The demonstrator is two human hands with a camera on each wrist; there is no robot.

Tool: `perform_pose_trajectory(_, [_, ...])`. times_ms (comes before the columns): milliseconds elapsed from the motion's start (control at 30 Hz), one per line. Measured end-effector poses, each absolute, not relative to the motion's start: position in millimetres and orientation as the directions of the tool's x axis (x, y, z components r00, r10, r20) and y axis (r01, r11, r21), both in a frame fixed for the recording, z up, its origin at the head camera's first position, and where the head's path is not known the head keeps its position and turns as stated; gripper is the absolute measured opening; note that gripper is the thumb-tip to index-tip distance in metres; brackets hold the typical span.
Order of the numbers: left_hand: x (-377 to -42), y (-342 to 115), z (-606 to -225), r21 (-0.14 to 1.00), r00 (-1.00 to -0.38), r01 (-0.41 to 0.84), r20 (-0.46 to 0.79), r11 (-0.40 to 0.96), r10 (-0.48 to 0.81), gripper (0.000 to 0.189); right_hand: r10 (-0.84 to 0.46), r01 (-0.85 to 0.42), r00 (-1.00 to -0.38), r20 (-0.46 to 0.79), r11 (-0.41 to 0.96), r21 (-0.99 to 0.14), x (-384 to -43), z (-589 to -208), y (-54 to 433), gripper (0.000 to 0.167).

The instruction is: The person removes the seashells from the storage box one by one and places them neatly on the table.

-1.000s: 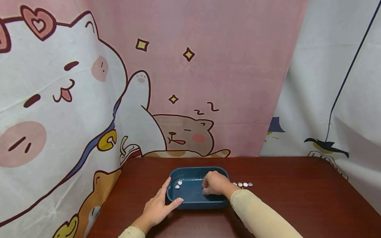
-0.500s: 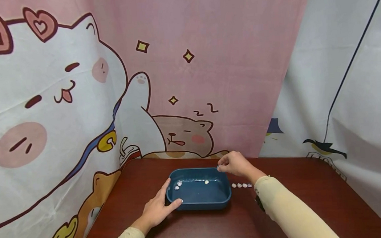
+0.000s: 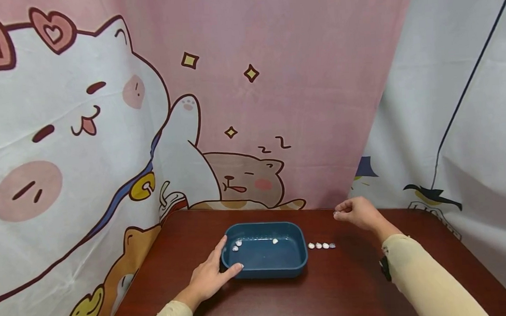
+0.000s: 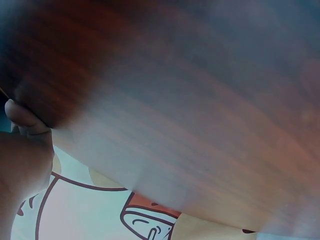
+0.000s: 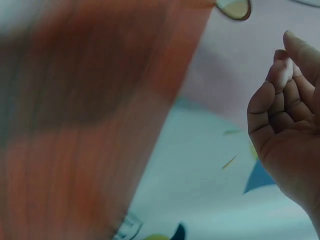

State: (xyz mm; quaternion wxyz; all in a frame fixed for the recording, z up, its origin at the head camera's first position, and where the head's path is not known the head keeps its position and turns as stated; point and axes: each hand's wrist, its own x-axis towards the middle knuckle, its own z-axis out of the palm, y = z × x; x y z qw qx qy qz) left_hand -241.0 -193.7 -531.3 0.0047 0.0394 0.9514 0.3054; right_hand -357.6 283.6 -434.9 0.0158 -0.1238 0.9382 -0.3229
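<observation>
A blue rectangular plastic bin (image 3: 269, 274) sits on the table. My left hand (image 3: 208, 274) rests against its near left corner, fingers straight along the left side and thumb over the front rim. Inside lie two small whitish shell-like pieces (image 3: 236, 246) at the left and a single one (image 3: 275, 241) at the right. A row of several such pieces (image 3: 318, 246) runs along the table just right of the bin. My right hand (image 3: 361, 214) is raised beyond the row's right end, its thumb and fingertips pinching a small pale shell-like piece (image 3: 335, 213), mostly hidden.
The dark red-brown wooden table (image 3: 262, 307) ends at a cartoon-printed cloth (image 3: 312, 125) hanging behind it and along both sides. A dark band (image 3: 385, 268) is on the right wrist, over a cream sleeve.
My right hand has lifted out of the bin with a small shell-like piece and swung right past the row. The left hand and the bin have stayed put.
</observation>
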Motion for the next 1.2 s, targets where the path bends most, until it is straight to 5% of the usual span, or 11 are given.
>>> perform_pose_trajectory(433, [-242.8, -194.9, -533.1, 0.581, -0.997, 0.071, 0.016, 0.811, 0.076, 0.097, -0.234, -0.19, -0.972, -0.003, 0.798, -0.572, -355.4, -478.3, 319.5, 0.021])
perform_pose_trajectory(1200, [-245.4, -195.3, -534.8, 0.573, -0.996, 0.081, 0.026, 0.816, 0.081, 0.097, -0.281, -0.221, -0.96, -0.022, 0.8, -0.557, -354.6, -516.4, 295.5, 0.012])
